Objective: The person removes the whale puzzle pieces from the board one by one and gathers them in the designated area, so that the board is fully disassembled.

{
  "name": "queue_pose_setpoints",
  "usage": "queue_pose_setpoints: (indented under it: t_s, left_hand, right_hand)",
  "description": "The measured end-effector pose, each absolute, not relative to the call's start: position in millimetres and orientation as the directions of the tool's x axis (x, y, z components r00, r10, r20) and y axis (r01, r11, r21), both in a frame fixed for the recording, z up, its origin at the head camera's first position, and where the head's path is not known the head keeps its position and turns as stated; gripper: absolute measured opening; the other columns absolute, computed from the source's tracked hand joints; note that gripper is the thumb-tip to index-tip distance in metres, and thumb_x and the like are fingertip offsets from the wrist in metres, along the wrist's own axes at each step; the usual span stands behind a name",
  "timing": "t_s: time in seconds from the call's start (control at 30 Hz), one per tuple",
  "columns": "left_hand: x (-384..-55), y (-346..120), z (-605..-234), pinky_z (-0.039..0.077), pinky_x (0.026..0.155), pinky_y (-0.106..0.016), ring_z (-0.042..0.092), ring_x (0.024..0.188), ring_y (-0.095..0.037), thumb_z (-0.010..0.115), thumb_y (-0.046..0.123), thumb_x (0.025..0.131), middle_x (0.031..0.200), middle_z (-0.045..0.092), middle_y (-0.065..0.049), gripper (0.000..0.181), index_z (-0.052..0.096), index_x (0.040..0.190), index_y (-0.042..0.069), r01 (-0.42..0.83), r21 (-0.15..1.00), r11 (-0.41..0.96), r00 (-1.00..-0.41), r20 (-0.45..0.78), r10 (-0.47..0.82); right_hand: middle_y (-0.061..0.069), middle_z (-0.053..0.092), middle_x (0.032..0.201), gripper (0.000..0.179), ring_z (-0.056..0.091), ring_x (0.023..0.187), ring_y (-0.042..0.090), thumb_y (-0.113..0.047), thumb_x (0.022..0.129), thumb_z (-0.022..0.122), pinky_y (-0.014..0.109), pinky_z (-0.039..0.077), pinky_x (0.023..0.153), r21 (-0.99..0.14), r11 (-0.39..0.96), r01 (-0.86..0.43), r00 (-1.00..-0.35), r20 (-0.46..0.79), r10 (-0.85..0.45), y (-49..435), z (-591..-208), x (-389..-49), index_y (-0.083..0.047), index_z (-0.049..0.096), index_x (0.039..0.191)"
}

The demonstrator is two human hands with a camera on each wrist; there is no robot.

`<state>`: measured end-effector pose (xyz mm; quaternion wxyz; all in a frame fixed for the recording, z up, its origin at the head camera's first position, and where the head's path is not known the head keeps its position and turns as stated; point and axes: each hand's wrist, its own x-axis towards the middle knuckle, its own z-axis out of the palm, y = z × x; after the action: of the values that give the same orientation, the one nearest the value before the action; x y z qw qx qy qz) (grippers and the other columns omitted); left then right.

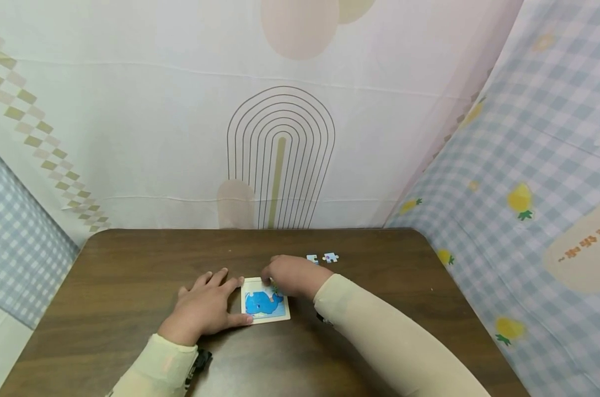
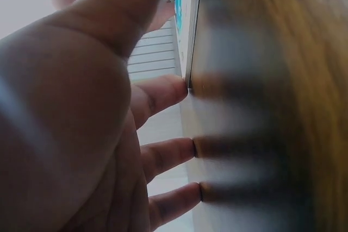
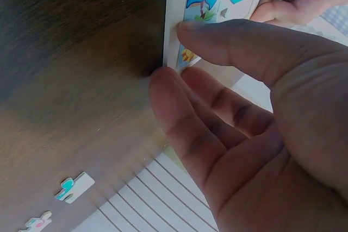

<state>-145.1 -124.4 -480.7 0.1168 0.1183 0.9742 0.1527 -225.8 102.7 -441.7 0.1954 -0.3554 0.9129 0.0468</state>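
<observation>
The left hand [image 1: 203, 309] lies with fingers straight and spread, thumb and forefinger touching the puzzle [image 1: 261, 304], the other fingertips on the table [image 1: 131, 264]. The puzzle, showing a blue whale, sits between the two hands. The right hand [image 1: 296, 275] bends over the puzzle's corner, thumb on the frame [image 3: 174, 1], fingers beside it; whether it grips anything I cannot tell. Two loose pieces [image 1: 331, 257] lie just beyond the right hand

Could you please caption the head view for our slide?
Left hand and right hand touch a framed whale puzzle; two loose pieces lie beyond.
</observation>
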Motion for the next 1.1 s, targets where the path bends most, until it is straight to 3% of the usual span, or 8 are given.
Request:
queue_pose_setpoints:
  t_s: [0.23, 0.47, 0.77, 1.1]
  left_hand:
    - [-145.5, -123.3, -482.0, 0.033, 0.107, -0.097, 0.041, 0.161, -0.056, 0.07, 0.081, 0.096, 0.18, 0.042, -0.016, 0.087, 0.055, 0.168, 0.034, 0.18, 0.318, 0.931, -0.947, -0.2, 0.251]
    - [-145.5, -122.8, -480.7, 0.033, 0.106, -0.097, 0.04, 0.16, -0.056, 0.074, 0.079, 0.095, 0.179, 0.042, -0.017, 0.087, 0.056, 0.167, 0.033, 0.167, 0.326, 0.93, -0.951, -0.194, 0.239]
    - [-145.2, -121.0, -480.6, 0.035, 0.106, -0.096, 0.042, 0.16, -0.056, 0.073, 0.08, 0.095, 0.178, 0.043, -0.016, 0.086, 0.057, 0.166, 0.034, 0.165, 0.311, 0.936, -0.952, -0.198, 0.234]
    - [-145.5, -118.6, -481.1, 0.035, 0.108, -0.096, 0.04, 0.161, -0.055, 0.072, 0.08, 0.096, 0.18, 0.041, -0.016, 0.087, 0.055, 0.167, 0.033, 0.162, 0.299, 0.94, -0.949, -0.212, 0.231]
  right_hand:
    - [-0.001, 0.074, 0.124, 0.035, 0.065, 0.101, 0.01, -0.004, 0.11, 0.067, 0.035, 0.064, 0.103, -0.044, 0.747, -0.664, -0.678, -0.385, -0.626, 101.3, -441.3, -224.5, -0.028, 0.083, 0.131]
    - [-0.002, 0.075, 0.121, 0.031, 0.065, 0.1, 0.01, -0.007, 0.111, 0.069, 0.033, 0.064, 0.103, -0.037, 0.744, -0.668, -0.678, -0.382, -0.628, 97.7, -439.2, -224.2, -0.026, 0.083, 0.13]
    - [-0.005, 0.071, 0.107, 0.023, 0.061, 0.092, 0.01, -0.007, 0.111, 0.068, 0.03, 0.062, 0.09, -0.042, 0.724, -0.688, -0.672, -0.338, -0.659, 101.1, -441.8, -224.1, -0.024, 0.078, 0.122]
    - [-0.004, 0.066, 0.113, 0.03, 0.06, 0.093, 0.011, -0.005, 0.108, 0.07, 0.03, 0.061, 0.087, -0.139, 0.705, -0.695, -0.659, -0.267, -0.703, 122.4, -454.5, -225.6, -0.029, 0.075, 0.125]
